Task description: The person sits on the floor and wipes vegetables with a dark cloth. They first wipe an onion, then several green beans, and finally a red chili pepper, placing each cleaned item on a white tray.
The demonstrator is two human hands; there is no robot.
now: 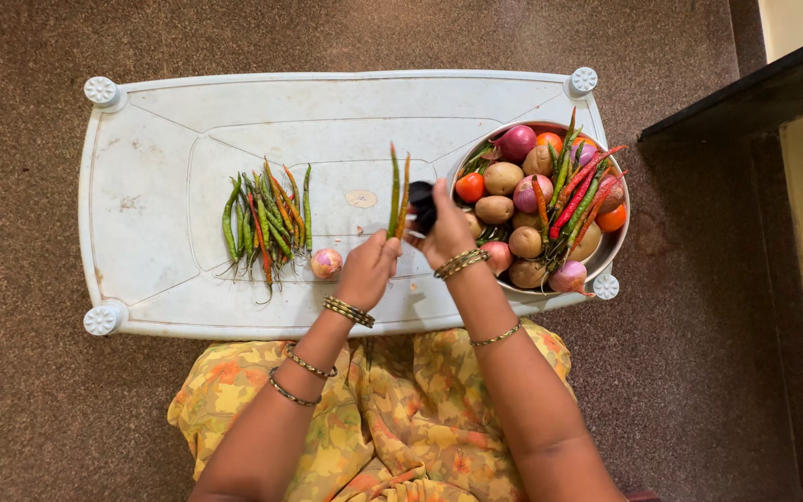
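The left hand (367,268) pinches two chillies (398,191) upright by their stalks. The right hand (446,232) grips a dark tool (422,206) beside them, near the bowl (617,244).

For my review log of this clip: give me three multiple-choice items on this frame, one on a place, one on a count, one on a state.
1. Where is the bowl?
A. table's right end
B. table's left end
C. on the floor

2. How many onions lie loose on the table beside the pile of chillies?
A. none
B. one
C. three

3. What does the left hand hold?
A. a tomato
B. nothing
C. two chillies

Answers: 1 A, it sits by the right corner knobs; 2 B, a single onion lies there; 3 C, both stick up from its fingers.
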